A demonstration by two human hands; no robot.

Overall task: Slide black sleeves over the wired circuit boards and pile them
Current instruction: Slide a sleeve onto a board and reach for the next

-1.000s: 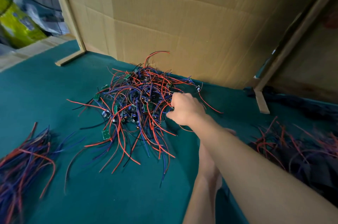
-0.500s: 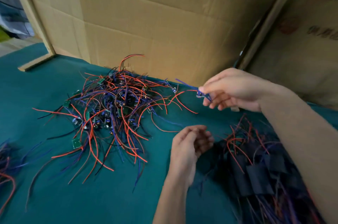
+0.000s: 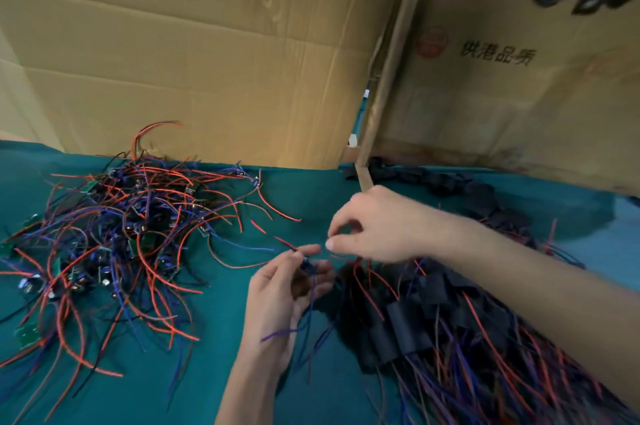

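You've got one small wired circuit board (image 3: 306,264) with red and blue leads pinched in your left hand (image 3: 284,300), just below the middle of the frame; thumb and fingertips are curled in on it and its blue wire trails down across your palm. Your right hand (image 3: 377,227) hangs just above and to the right of it, thumb and forefinger drawn close together with the other fingers curled under. It's blurry, so can't tell if there's anything between them.

To the left sits the big tangled heap of unsleeved green boards with red and blue wires (image 3: 114,244). Lower right, under your right forearm, is the pile of boards already in flat black sleeves (image 3: 415,327), wires fanning toward the bottom edge. Loose black sleeves (image 3: 460,187) lie further back on the right. Everything's on the teal cloth tabletop (image 3: 214,383), with brown cardboard sheets (image 3: 207,43) standing behind.
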